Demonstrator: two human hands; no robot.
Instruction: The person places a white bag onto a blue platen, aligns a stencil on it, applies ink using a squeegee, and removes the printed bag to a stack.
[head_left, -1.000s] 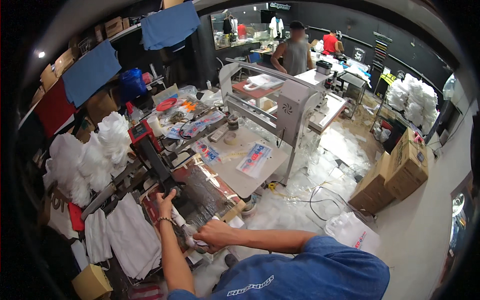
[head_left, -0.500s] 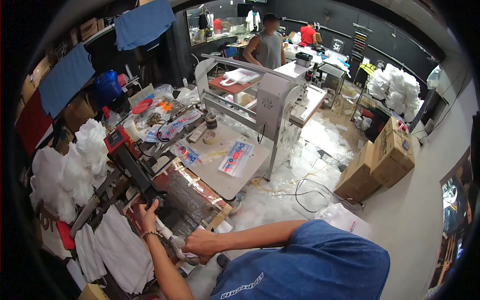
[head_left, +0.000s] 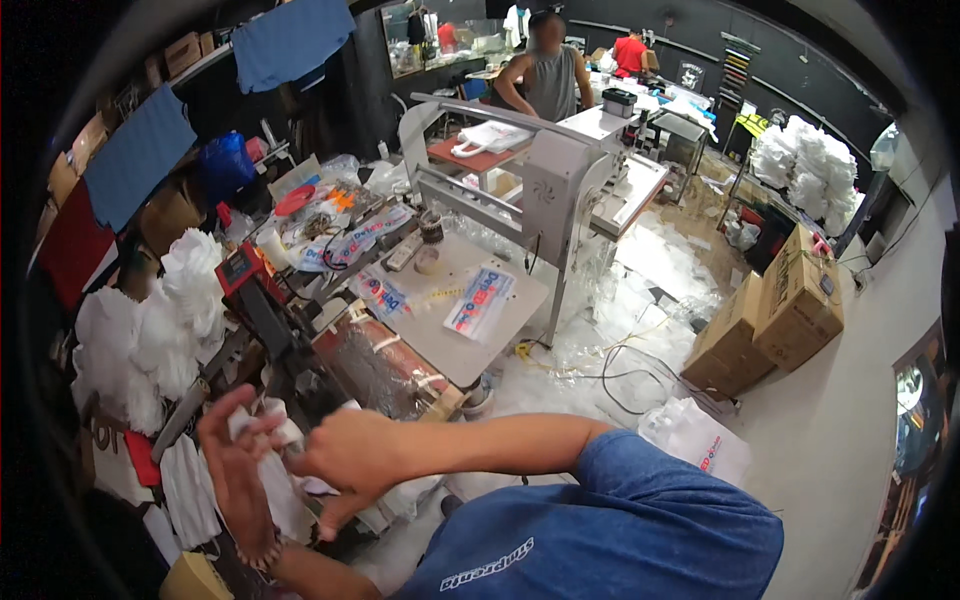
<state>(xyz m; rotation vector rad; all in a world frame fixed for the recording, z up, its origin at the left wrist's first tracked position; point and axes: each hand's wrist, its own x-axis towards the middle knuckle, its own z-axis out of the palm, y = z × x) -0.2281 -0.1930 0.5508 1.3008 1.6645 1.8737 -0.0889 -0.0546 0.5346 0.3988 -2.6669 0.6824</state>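
My left hand (head_left: pixel 240 465) is raised at the lower left, its fingers spread and somewhat blurred, apparently holding nothing. Beside it, my right hand (head_left: pixel 355 460) reaches across from the right with the thumb apart from the fingers; its fingertips are blurred near my left palm. Something white (head_left: pixel 285 430) shows behind the hands, partly hidden. Just beyond stands a heat press with a red control box (head_left: pixel 238 268) and a dark arm (head_left: pixel 285 345). To its right lies a brown-red pad wrapped in clear plastic (head_left: pixel 385 365).
A grey table (head_left: pixel 510 340) beyond the pad holds a printed white bag (head_left: pixel 480 303) and a tape roll (head_left: pixel 428 262). A grey machine frame (head_left: pixel 550 190) stands behind it. White bundles (head_left: pixel 150 340) are piled left; cardboard boxes (head_left: pixel 795 310) stand right. A person (head_left: pixel 550 80) stands at the back.
Both hands have come off the press: the left left its dark knob, the right its white-wrapped bar. They are now raised close together at the lower left.
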